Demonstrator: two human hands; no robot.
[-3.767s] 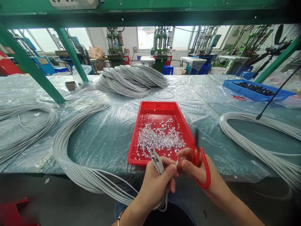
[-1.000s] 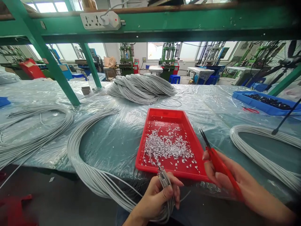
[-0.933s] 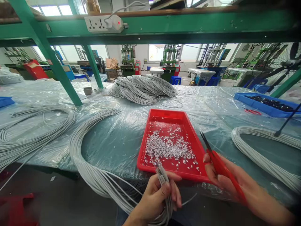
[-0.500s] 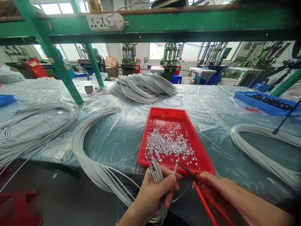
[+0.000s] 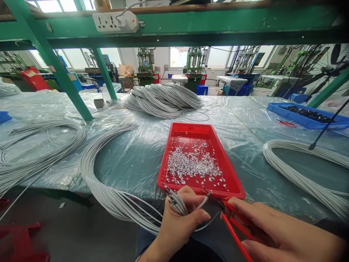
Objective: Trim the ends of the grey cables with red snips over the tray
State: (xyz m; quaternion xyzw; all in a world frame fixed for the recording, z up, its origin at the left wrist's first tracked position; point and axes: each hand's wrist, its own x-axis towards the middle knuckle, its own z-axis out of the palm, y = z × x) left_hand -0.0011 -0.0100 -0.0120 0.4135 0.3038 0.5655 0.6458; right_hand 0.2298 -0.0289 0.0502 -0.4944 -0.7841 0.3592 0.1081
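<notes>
My left hand (image 5: 180,218) is closed around a bundle of grey cables (image 5: 177,202), their cut ends pointing up and away from me. One cable end (image 5: 206,198) stands apart from the bundle, to the right of my left fingers. My right hand (image 5: 253,222) grips red-handled scissors (image 5: 229,216), whose dark blades reach left to that single cable end. The blade tips are at the cable's tip; whether they close on it I cannot tell. Just beyond both hands lies a red tray (image 5: 227,160) with many small silvery scraps (image 5: 191,163) in it.
Loops of grey cable lie on the plastic-covered table at left (image 5: 92,163) and right (image 5: 289,171). A large cable coil (image 5: 163,100) sits at the back. A blue tray (image 5: 308,118) of dark parts stands at right. A green beam (image 5: 218,27) with a power strip (image 5: 116,22) crosses overhead.
The single cable end has tilted to the right, and the scissor blades have come to its tip. My left thumb has shifted away from that cable. The whole view has moved slightly.
</notes>
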